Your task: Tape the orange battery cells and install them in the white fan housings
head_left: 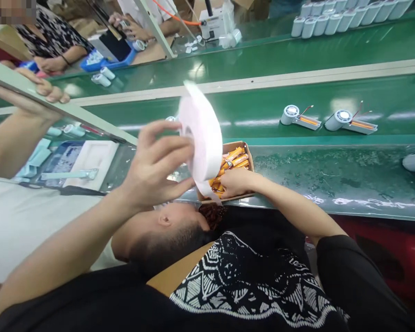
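Note:
My left hand grips a roll of white tape from its side, raised above the bench, with fingers at the core. A loose strip of the tape hangs from the bottom of the roll. Below and to the right, my right hand reaches into a small cardboard box. Orange-wrapped cylindrical batteries with thin wires fill the box. The fingers of this hand are curled down among the batteries, and their tips are hidden.
On the green conveyor belt lie two grey fan-like units with open handles. Several grey housings stand in rows at the far right. Beside me on the left, a person leans in, one hand on a metal frame bar. Other people sit across.

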Available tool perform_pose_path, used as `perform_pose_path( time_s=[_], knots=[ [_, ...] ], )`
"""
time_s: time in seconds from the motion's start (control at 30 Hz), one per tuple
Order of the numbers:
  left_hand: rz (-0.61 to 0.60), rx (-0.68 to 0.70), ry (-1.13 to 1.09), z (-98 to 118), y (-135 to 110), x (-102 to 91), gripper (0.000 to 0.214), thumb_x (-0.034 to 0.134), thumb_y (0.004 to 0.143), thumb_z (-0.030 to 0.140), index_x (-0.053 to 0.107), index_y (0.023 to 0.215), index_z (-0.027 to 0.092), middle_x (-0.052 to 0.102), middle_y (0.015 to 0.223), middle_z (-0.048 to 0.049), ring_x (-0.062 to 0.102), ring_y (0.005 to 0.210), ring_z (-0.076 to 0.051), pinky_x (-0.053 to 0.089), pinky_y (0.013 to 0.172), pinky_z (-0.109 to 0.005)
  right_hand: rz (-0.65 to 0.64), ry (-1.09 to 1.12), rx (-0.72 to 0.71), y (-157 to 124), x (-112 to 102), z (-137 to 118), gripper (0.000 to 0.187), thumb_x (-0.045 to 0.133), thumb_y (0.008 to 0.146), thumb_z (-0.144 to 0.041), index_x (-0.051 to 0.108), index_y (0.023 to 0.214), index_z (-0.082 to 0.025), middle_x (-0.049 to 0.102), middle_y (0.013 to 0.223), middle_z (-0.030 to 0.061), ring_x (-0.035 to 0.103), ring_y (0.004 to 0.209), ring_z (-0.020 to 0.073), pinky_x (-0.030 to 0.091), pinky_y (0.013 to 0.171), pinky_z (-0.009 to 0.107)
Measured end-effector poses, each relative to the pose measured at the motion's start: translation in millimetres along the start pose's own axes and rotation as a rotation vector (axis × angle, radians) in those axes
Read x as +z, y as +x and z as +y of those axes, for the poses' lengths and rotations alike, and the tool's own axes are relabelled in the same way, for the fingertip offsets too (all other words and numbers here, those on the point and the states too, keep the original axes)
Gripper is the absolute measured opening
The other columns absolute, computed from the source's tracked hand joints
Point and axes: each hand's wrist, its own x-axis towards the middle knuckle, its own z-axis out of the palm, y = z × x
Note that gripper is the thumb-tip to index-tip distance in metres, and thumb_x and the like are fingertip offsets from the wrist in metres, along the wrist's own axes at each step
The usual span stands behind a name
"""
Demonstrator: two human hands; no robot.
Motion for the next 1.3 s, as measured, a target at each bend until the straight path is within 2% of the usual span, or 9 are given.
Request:
perform_pose_path(
  time_s=[0.1, 0.37, 0.5, 0.63, 0.73, 0.83, 1.1, 1.17, 1.3],
  knots=[
    [0.21, 0.012, -0.037, 7, 0, 10.2, 0.073, 0.078, 0.081, 0.028, 0.058, 0.149, 0.047, 0.079, 0.122, 0.0003, 0.062, 0.131, -0.039, 0.057, 0.109, -0.068, 0.053, 0.077, 0.015, -18, -12, 16, 0.036, 0.072, 0.093, -0.051, 0.083, 0.087, -0.018, 0.079, 0.081, 0.0086, 0.068, 0.073, 0.0222, 0.043, 0.065, 0.033],
    [0.017, -0.078, 0.079, -8, -20, 35.8, 0.053, 0.077, 0.08, 0.028, 0.073, 0.132, 0.037, 0.078, 0.116, -0.0078, 0.059, 0.132, -0.043, 0.052, 0.11, -0.071, 0.181, -0.072, 0.134, -49, 1, -6, 0.041, 0.054, 0.106, -0.039, 0.074, 0.138, -0.023, 0.081, 0.119, 0.016, 0.078, 0.105, 0.0334, 0.055, 0.08, 0.038],
    [0.041, -0.081, 0.108, -11, -20, 45.6, 0.048, 0.078, 0.083, 0.026, 0.073, 0.13, 0.033, 0.077, 0.114, -0.0092, 0.059, 0.131, -0.042, 0.054, 0.109, -0.068, 0.211, -0.068, 0.171, -46, 6, -9, 0.033, 0.059, 0.102, -0.027, 0.076, 0.126, -0.012, 0.082, 0.109, 0.0216, 0.08, 0.103, 0.0366, 0.059, 0.085, 0.043],
    [0.039, 0.048, 0.115, -5, -25, 50.8, 0.041, 0.075, 0.088, 0.02, 0.075, 0.127, 0.029, 0.079, 0.113, -0.0085, 0.058, 0.132, -0.041, 0.057, 0.107, -0.063, 0.413, 0.421, 0.069, -61, 6, 23, 0.023, 0.075, 0.092, -0.029, 0.081, 0.11, -0.015, 0.084, 0.102, 0.0127, 0.081, 0.095, 0.0285, 0.064, 0.088, 0.041],
    [-0.006, 0.187, 0.105, 3, -26, 54.9, 0.042, 0.073, 0.09, 0.013, 0.075, 0.131, 0.024, 0.081, 0.118, -0.0075, 0.057, 0.134, -0.038, 0.058, 0.107, -0.056, 0.762, 0.993, -0.04, -74, 9, 41, 0.041, 0.084, 0.087, -0.039, 0.081, 0.123, -0.02, 0.084, 0.115, 0.0084, 0.081, 0.102, 0.0245, 0.068, 0.095, 0.04],
    [-0.055, 0.28, 0.073, 9, -22, 59.9, 0.045, 0.072, 0.091, 0.011, 0.075, 0.135, 0.022, 0.081, 0.124, -0.0073, 0.057, 0.136, -0.035, 0.056, 0.113, -0.051, 0.946, 1.224, -0.076, -79, 12, 40, 0.053, 0.091, 0.081, -0.043, 0.081, 0.129, -0.022, 0.082, 0.124, 0.0072, 0.081, 0.11, 0.0255, 0.07, 0.101, 0.043],
    [-0.152, 0.364, 0.102, 23, 3, 66.2, 0.044, 0.073, 0.095, 0.013, 0.075, 0.138, 0.02, 0.078, 0.132, -0.0071, 0.058, 0.141, -0.034, 0.051, 0.123, -0.047, 0.739, 1.285, -0.021, -81, 19, 43, 0.049, 0.095, 0.075, -0.032, 0.084, 0.122, -0.021, 0.085, 0.119, 0.0086, 0.082, 0.11, 0.0274, 0.068, 0.106, 0.049],
    [-0.147, 0.335, 0.143, 33, 15, 68.2, 0.037, 0.068, 0.1, 0.014, 0.076, 0.135, 0.021, 0.077, 0.135, -0.0065, 0.061, 0.137, -0.033, 0.053, 0.121, -0.048, 0.926, 1.309, -0.016, -77, 24, 44, 0.043, 0.095, 0.078, -0.032, 0.083, 0.118, -0.022, 0.085, 0.114, 0.0075, 0.083, 0.106, 0.0258, 0.069, 0.104, 0.047],
    [-0.033, 0.287, 0.154, 45, 46, 84.4, 0.034, 0.062, 0.11, 0.034, 0.076, 0.134, 0.015, 0.076, 0.133, -0.0157, 0.063, 0.129, -0.037, 0.056, 0.111, -0.058, 1.638, 1.477, -0.074, -56, 42, 28, 0.037, 0.094, 0.083, -0.032, 0.079, 0.116, -0.028, 0.082, 0.114, 0.0005, 0.08, 0.111, 0.0199, 0.064, 0.114, 0.044]
  ],
)
